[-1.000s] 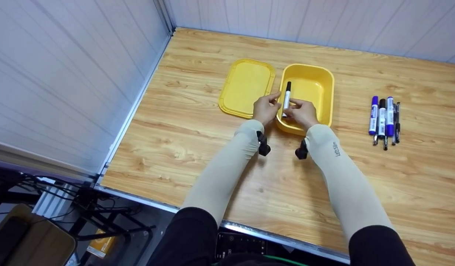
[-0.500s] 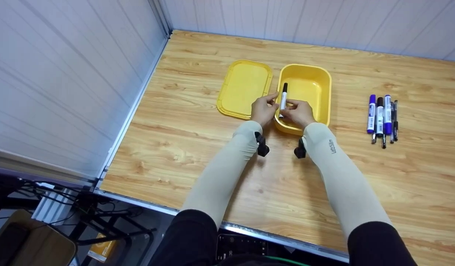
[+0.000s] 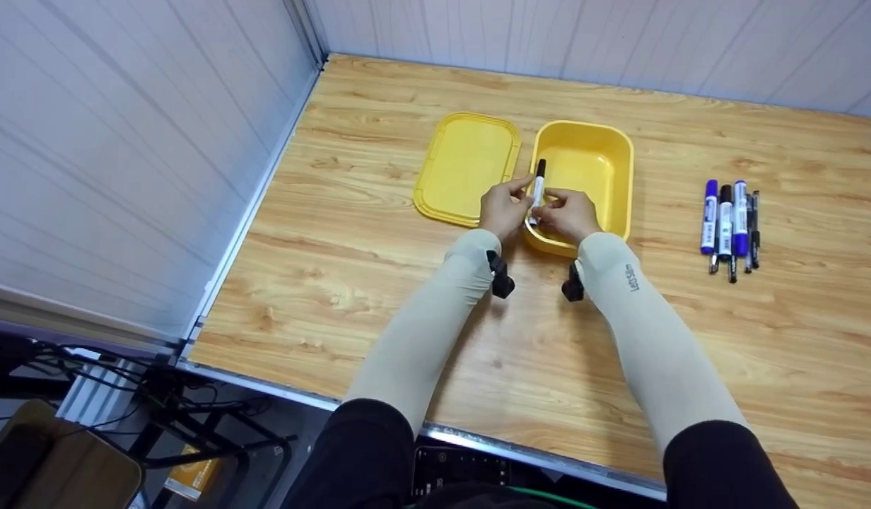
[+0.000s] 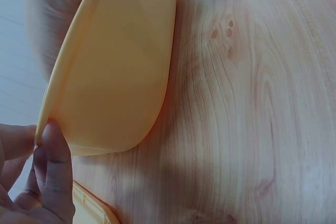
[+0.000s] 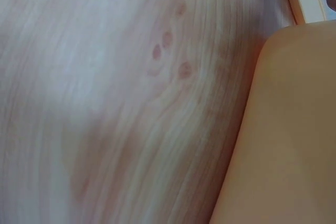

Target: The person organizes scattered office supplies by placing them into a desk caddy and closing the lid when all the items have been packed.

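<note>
In the head view, a yellow plastic box (image 3: 597,159) stands uncovered on the wooden table. My right hand (image 3: 571,214) reaches over its near edge and pinches a white marker (image 3: 538,191) with a black cap, which points away from me along the box's left side. At the left rim is my left hand (image 3: 504,212). The left wrist view shows that hand (image 4: 52,177) pinching the rim between thumb and fingers. Only the box's outer wall (image 5: 289,129) and table show in the right wrist view; the marker is hidden there.
A flat yellow lid (image 3: 467,170) lies left of the box. To the right, a row of several markers (image 3: 725,223) and thin pens (image 3: 753,240) lies on the table. White panels (image 3: 548,39) border the table's back and left side.
The marker and my right hand have shifted slightly left, closer to the box's left wall. My left hand stays at the rim. The head view has moved a little.
</note>
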Demonstrator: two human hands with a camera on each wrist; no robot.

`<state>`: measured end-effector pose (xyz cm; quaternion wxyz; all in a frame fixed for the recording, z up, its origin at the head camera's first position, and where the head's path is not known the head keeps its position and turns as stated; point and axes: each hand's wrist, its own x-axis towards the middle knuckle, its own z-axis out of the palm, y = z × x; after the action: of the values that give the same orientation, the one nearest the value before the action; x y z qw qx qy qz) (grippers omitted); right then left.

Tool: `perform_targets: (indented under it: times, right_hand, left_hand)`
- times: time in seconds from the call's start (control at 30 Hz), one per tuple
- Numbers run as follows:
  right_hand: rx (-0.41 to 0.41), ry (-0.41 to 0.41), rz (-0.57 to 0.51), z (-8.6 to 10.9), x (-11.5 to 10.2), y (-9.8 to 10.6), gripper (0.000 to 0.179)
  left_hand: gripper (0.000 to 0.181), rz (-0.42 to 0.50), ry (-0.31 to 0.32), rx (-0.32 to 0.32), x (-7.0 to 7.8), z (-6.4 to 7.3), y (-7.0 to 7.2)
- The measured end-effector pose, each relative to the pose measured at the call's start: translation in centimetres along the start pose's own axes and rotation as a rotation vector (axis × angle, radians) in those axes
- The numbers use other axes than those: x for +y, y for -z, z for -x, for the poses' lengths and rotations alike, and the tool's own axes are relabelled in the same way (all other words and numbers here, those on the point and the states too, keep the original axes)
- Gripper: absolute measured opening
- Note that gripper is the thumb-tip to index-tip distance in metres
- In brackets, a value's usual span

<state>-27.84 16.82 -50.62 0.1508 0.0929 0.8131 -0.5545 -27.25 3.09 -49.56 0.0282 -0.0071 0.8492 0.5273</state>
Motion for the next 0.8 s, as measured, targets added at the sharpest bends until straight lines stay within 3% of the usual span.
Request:
perform_targets:
  times: [0.13, 0.3, 0.5, 0.63, 0.8]
  right_hand:
    - [0.061, 0.061, 0.11, 0.0, 0.0, -0.2, 0.052]
    - [0.233, 0.186, 0.263, 0.0, -0.4, -0.1, 0.041]
    - [0.433, 0.314, 0.296, -0.2, -1.6, 1.9, 0.03]
    - [0.501, 0.312, 0.3, -0.3, -2.1, 4.2, 0.031]
    - [0.555, 0.242, 0.292, -0.1, -2.1, 7.0, 0.033]
  left_hand:
    - [0.041, -0.015, 0.01, -0.006, -0.2, -0.1, 0.0]
    - [0.041, -0.017, 0.009, -0.005, -0.1, -0.1, 0.1]
    - [0.041, -0.001, 0.016, 0.018, 0.1, -0.2, 0.0]
    - [0.04, -0.009, 0.012, 0.013, 0.1, -0.2, 0.1]
    - [0.04, 0.001, 0.012, 0.004, 0.1, -0.1, 0.2]
